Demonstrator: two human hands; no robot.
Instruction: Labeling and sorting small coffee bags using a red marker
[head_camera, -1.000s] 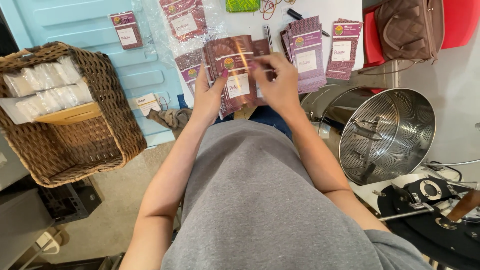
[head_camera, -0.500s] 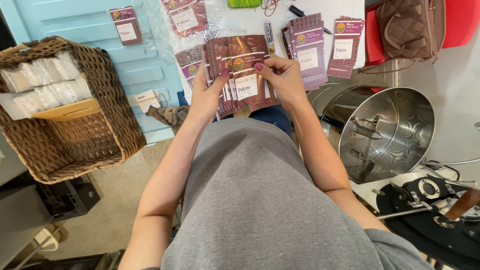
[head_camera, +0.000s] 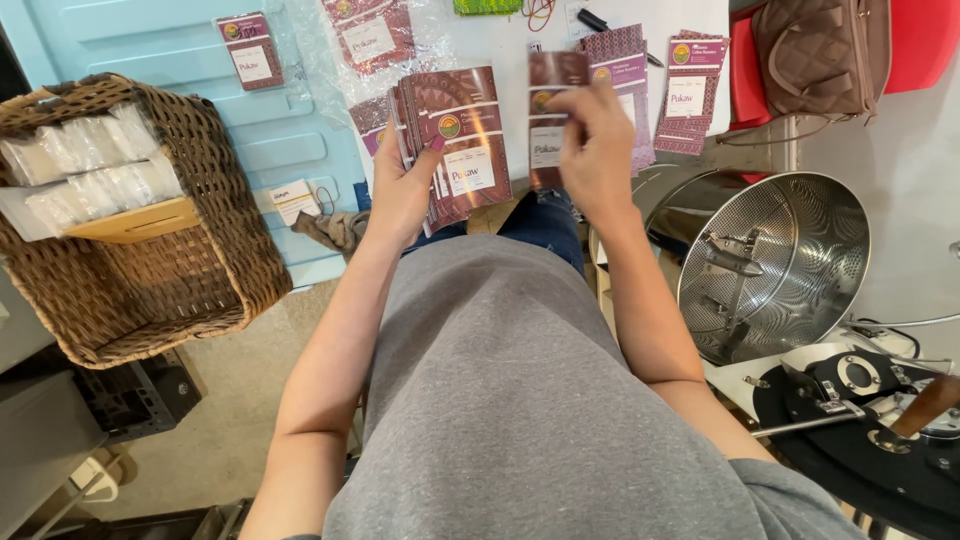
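Over the white table (head_camera: 500, 50), right hand (head_camera: 595, 150) has pulled 1 pouch (head_camera: 550, 100) from the stack (head_camera: 455, 145) gripped by left hand (head_camera: 400, 190), so sorting continues.

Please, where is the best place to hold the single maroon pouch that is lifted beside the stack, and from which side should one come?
The single maroon pouch is flat, thin and upright, so probably pinch its lower right edge from the right, thumb on one face, fingers on the other. The right hand grips about there; the left hand holds the stack of pouches.
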